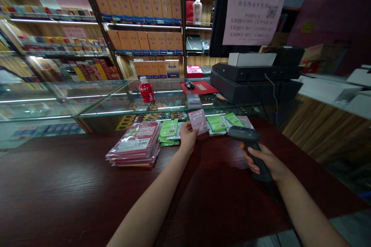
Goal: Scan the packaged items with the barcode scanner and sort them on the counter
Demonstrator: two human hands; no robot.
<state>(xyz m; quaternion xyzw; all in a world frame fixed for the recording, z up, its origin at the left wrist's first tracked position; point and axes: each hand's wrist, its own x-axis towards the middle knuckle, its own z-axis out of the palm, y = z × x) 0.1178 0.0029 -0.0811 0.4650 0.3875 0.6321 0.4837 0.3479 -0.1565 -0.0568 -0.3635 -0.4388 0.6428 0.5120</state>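
Note:
My left hand [188, 136] pinches a small pink packet [198, 120] and holds it upright above the dark wooden counter [72, 189]. My right hand [265, 160] is wrapped round the grip of a black barcode scanner [247, 139], whose head points left toward the packet. A stack of pink and red packets [135, 148] lies to the left of my left hand. Green packets [168, 129] lie just behind that hand, and more green packets [220, 122] lie spread beyond the scanner.
A glass display case [87, 102] runs behind the counter, with a red bottle [146, 90] and a red mat with a mouse [189, 85] on it. A black printer [255, 77] and a monitor with a pink notice [252, 17] stand at right. Shelves of boxes [139, 7] fill the back.

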